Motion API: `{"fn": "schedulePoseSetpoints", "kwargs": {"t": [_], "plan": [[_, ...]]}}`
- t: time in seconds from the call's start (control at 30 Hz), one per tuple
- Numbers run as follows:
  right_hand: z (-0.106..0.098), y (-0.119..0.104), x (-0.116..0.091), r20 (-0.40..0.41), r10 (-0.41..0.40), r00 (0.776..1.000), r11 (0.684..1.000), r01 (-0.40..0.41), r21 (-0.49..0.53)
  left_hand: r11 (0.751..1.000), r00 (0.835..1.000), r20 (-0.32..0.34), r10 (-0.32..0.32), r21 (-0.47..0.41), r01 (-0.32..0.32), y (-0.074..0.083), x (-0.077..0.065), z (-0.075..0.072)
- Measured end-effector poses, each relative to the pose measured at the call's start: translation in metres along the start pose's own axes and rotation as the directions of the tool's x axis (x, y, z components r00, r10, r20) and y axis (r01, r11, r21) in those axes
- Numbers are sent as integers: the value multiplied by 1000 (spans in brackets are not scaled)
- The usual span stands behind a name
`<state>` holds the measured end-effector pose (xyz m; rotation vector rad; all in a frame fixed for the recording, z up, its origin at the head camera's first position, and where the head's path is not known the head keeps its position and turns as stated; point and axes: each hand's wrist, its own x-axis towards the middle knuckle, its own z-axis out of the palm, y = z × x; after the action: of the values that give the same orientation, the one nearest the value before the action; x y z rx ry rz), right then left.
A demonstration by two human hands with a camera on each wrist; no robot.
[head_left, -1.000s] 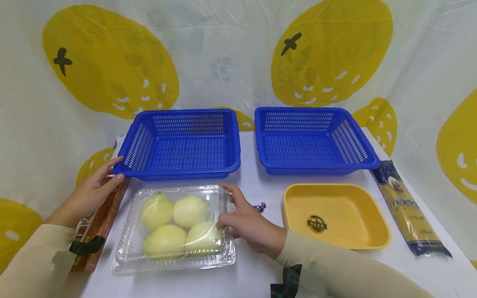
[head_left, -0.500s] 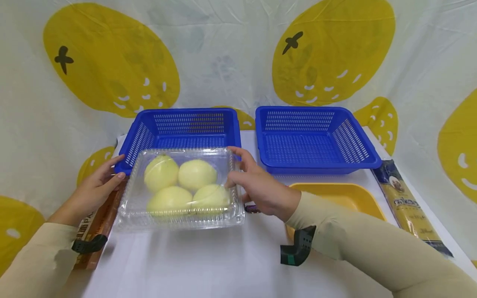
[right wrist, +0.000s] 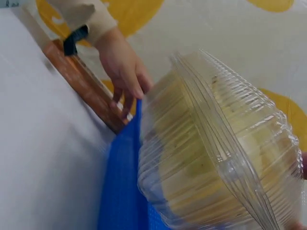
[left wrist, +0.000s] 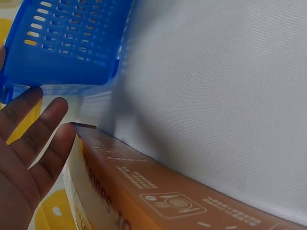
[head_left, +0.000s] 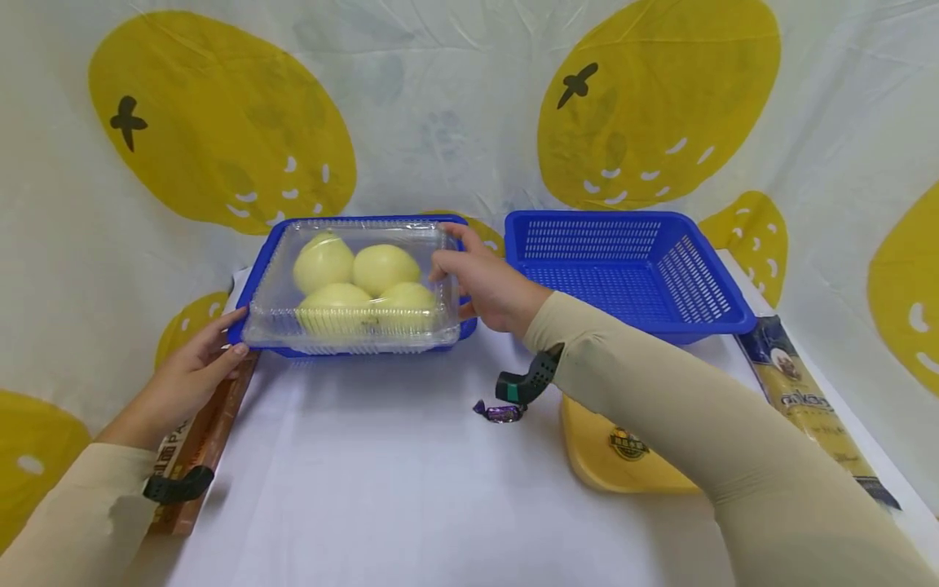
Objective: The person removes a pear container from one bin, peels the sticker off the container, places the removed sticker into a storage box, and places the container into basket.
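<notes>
My right hand [head_left: 487,281] grips the right side of a clear plastic clamshell container [head_left: 367,326]. Several pale yellow-green round fruits [head_left: 385,269] show through its lid. The container is held over the left blue basket [head_left: 253,281] and covers most of its opening; in the right wrist view the clamshell [right wrist: 220,139] is tilted above the basket's rim. At the basket's front left corner, my left hand [head_left: 183,379] pinches the rim between thumb and index finger. The left wrist view shows its other fingers [left wrist: 48,120] spread below the basket [left wrist: 72,48].
A second blue basket [head_left: 587,277] stands at the back right. In front of it a yellow tray [head_left: 601,465] is partly hidden by my right sleeve. A purple-wrapped candy [head_left: 502,413] lies mid-table. A brown pasta box [head_left: 213,452] lies left, a pasta bag [head_left: 800,399] right.
My right hand has lifted the clamshell off the table and carried it away from me, over the left basket. The left hand has stayed at the basket's corner.
</notes>
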<state>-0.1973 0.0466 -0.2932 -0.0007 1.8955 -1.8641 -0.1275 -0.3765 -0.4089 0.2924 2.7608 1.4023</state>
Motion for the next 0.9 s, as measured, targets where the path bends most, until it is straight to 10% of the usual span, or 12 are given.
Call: {"fn": "schedulePoseSetpoints", "kwargs": {"t": [0.9], "plan": [[6,12,94,-17,34,999,999,-35,-29,988,989,29,-148,-27,149,7,0,2]]}}
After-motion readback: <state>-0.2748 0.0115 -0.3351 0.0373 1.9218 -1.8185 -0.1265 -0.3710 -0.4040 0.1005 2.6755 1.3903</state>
